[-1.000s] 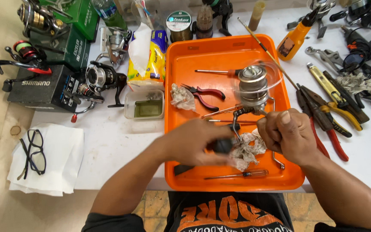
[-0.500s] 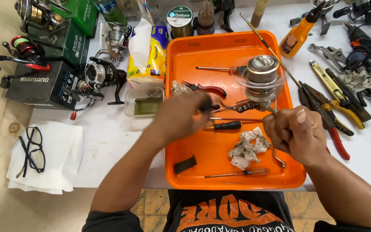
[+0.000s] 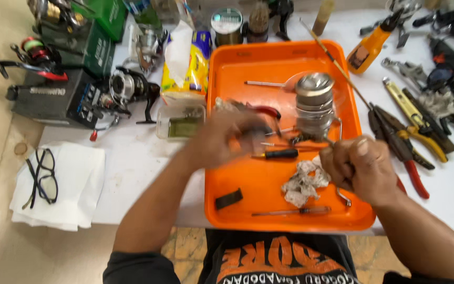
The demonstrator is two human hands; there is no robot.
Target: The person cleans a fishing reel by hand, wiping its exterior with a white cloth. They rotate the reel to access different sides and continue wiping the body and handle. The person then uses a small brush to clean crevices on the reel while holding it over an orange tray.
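Head view: left hand (image 3: 227, 138), blurred, grip unclear, hovers over orange tray (image 3: 248, 63) by pliers (image 3: 264, 111); right hand (image 3: 361, 168) fisted on a bent metal part beside reel spool (image 3: 315, 102). Steady it first.

Two bare forearms reach forward from the bottom edge. The left hand (image 3: 226, 138) is blurred, fingers curled downward, grip unclear. The right hand (image 3: 361, 169) is closed in a loose fist, knuckles up, thumb tucked against the curled fingers.
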